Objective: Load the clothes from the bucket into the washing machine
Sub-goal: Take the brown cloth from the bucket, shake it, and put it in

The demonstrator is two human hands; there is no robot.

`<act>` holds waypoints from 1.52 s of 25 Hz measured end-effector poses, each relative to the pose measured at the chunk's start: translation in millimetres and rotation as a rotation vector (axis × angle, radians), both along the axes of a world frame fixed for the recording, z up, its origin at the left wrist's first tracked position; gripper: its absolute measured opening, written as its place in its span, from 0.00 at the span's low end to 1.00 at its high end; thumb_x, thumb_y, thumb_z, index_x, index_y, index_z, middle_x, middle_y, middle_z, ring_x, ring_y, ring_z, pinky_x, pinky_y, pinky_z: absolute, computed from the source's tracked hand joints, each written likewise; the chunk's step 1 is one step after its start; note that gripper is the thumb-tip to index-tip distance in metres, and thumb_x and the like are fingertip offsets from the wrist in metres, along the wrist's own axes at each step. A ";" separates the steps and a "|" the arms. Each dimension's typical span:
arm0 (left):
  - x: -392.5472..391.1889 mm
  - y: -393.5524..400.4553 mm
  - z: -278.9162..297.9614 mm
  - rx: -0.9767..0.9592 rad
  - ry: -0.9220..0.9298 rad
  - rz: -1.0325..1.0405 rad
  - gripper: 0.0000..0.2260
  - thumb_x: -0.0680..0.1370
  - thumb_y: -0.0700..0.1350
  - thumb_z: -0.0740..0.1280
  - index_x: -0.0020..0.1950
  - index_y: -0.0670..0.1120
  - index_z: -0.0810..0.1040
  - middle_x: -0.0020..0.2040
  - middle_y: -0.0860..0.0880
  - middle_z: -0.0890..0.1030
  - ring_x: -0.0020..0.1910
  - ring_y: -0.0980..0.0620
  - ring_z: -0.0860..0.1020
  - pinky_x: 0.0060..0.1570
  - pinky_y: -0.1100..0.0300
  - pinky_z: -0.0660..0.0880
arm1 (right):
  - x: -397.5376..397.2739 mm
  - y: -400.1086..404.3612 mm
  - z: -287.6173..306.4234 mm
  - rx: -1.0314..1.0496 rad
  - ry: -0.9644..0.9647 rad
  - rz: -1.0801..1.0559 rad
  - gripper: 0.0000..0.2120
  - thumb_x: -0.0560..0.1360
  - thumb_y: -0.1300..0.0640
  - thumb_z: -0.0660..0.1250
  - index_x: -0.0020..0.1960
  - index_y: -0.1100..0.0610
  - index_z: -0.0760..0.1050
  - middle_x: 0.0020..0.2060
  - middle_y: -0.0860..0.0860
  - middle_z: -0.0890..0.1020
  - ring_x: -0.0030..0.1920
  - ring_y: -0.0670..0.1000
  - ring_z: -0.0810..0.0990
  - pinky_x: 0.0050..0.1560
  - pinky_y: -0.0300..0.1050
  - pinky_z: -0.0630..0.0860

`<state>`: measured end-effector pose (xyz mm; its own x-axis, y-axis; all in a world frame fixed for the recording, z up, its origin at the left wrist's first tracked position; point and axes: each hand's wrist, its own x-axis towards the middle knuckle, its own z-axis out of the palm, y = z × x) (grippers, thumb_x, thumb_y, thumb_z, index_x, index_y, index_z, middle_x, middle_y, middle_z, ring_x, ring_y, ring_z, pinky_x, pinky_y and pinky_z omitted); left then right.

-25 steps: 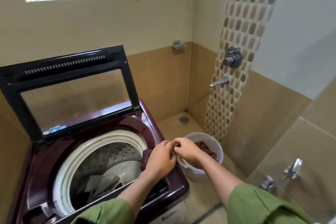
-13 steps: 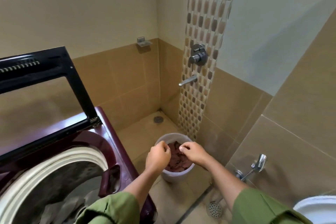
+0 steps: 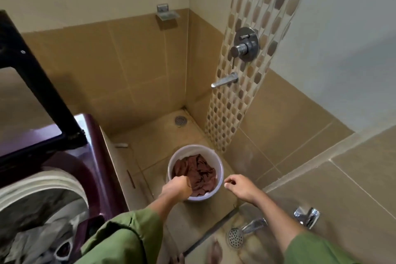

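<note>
A white bucket [image 3: 221, 164] stands on the tiled floor by the mosaic wall strip, with crumpled brown cloth [image 3: 200, 172] inside. My left hand [image 3: 176, 188] reaches over the bucket's near-left rim, its fingers curled down and closed on the cloth's edge. My right hand [image 3: 241, 186] hovers just right of the bucket, fingers loosely apart and holding nothing. The maroon top-load washing machine [image 3: 102, 156] is at the left with its black lid [image 3: 42, 92] raised. Grey clothes [image 3: 36, 240] lie in its drum.
A shower mixer [image 3: 245, 44] and spout [image 3: 225, 81] stick out from the wall behind the bucket. A low tap [image 3: 306, 216] and a hand sprayer [image 3: 254, 225] are at the lower right. Floor drains [image 3: 180, 120] sit in the corner and by my feet.
My view turned right, away from the washer toward the bucket. My left hand dropped into the bucket onto the brown cloth. My right hand moved out to the bucket's right side.
</note>
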<state>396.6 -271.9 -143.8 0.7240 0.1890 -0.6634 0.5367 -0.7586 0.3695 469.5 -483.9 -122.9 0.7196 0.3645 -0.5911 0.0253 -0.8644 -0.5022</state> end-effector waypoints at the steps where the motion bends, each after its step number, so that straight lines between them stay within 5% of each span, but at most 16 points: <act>1: 6.7 0.4 -5.4 -0.014 0.005 0.001 0.12 0.74 0.43 0.57 0.51 0.47 0.79 0.51 0.47 0.81 0.49 0.45 0.79 0.46 0.56 0.76 | 8.7 -1.8 -7.6 -0.015 0.008 0.010 0.12 0.79 0.54 0.63 0.59 0.56 0.79 0.58 0.52 0.81 0.57 0.50 0.78 0.50 0.38 0.69; 6: 33.7 -6.6 -50.4 -0.078 0.045 0.072 0.09 0.76 0.43 0.60 0.49 0.43 0.78 0.51 0.43 0.82 0.46 0.45 0.77 0.45 0.55 0.75 | 57.4 1.2 -66.7 -0.024 0.064 0.069 0.12 0.79 0.55 0.63 0.59 0.57 0.78 0.57 0.53 0.81 0.57 0.52 0.78 0.46 0.38 0.66; 11: 60.8 -2.1 -116.0 -0.191 0.073 0.171 0.10 0.78 0.44 0.62 0.54 0.41 0.79 0.56 0.43 0.82 0.54 0.44 0.78 0.49 0.57 0.73 | 88.1 4.2 -148.6 -0.093 0.195 0.077 0.12 0.78 0.56 0.64 0.59 0.57 0.77 0.55 0.53 0.82 0.56 0.53 0.79 0.50 0.40 0.70; 16: 87.7 16.7 -203.8 -0.342 0.070 0.423 0.09 0.80 0.43 0.62 0.54 0.43 0.80 0.53 0.46 0.82 0.52 0.48 0.78 0.49 0.58 0.72 | 119.5 16.3 -245.7 -0.137 0.236 0.033 0.14 0.77 0.58 0.64 0.61 0.59 0.77 0.53 0.53 0.81 0.56 0.53 0.79 0.57 0.43 0.72; 20: 97.0 25.2 -287.5 -0.430 0.104 0.624 0.07 0.79 0.41 0.64 0.54 0.43 0.80 0.53 0.46 0.81 0.48 0.51 0.77 0.46 0.62 0.69 | 132.3 39.5 -334.6 -0.150 0.284 0.040 0.12 0.76 0.59 0.65 0.58 0.59 0.78 0.49 0.49 0.78 0.54 0.50 0.77 0.53 0.39 0.70; 22: 93.2 29.7 -324.3 -0.436 0.142 0.654 0.09 0.79 0.41 0.64 0.56 0.43 0.80 0.55 0.45 0.82 0.48 0.49 0.77 0.45 0.62 0.69 | 139.5 51.0 -376.4 -0.141 0.293 -0.036 0.13 0.76 0.60 0.66 0.60 0.59 0.78 0.54 0.52 0.77 0.56 0.51 0.76 0.51 0.36 0.67; 26: 75.3 42.3 -372.5 -0.441 0.231 0.528 0.12 0.78 0.40 0.61 0.58 0.46 0.80 0.58 0.47 0.80 0.55 0.50 0.77 0.49 0.64 0.69 | 153.6 68.5 -439.7 -0.158 0.384 -0.399 0.15 0.76 0.58 0.66 0.63 0.54 0.76 0.62 0.56 0.74 0.51 0.55 0.79 0.46 0.46 0.78; 28: 69.2 52.3 -384.3 -0.423 0.230 0.532 0.13 0.78 0.39 0.60 0.59 0.46 0.80 0.58 0.47 0.81 0.56 0.50 0.78 0.49 0.65 0.69 | 153.0 78.4 -455.7 -0.150 0.510 -0.557 0.16 0.77 0.57 0.65 0.64 0.52 0.74 0.56 0.55 0.76 0.43 0.49 0.77 0.34 0.41 0.74; 34: 67.6 61.3 -388.9 -0.365 0.231 0.531 0.15 0.79 0.42 0.60 0.62 0.49 0.79 0.62 0.47 0.81 0.61 0.48 0.77 0.56 0.63 0.71 | 148.5 109.2 -453.5 0.051 0.262 -0.879 0.09 0.71 0.71 0.67 0.48 0.62 0.81 0.45 0.56 0.81 0.43 0.53 0.79 0.46 0.41 0.75; 38: 69.0 52.5 -364.1 -0.399 0.205 0.536 0.15 0.79 0.42 0.61 0.64 0.49 0.77 0.63 0.48 0.80 0.60 0.50 0.77 0.54 0.64 0.70 | 141.8 123.2 -403.8 0.220 0.254 -0.955 0.16 0.72 0.71 0.55 0.35 0.55 0.75 0.31 0.52 0.73 0.32 0.49 0.69 0.32 0.37 0.67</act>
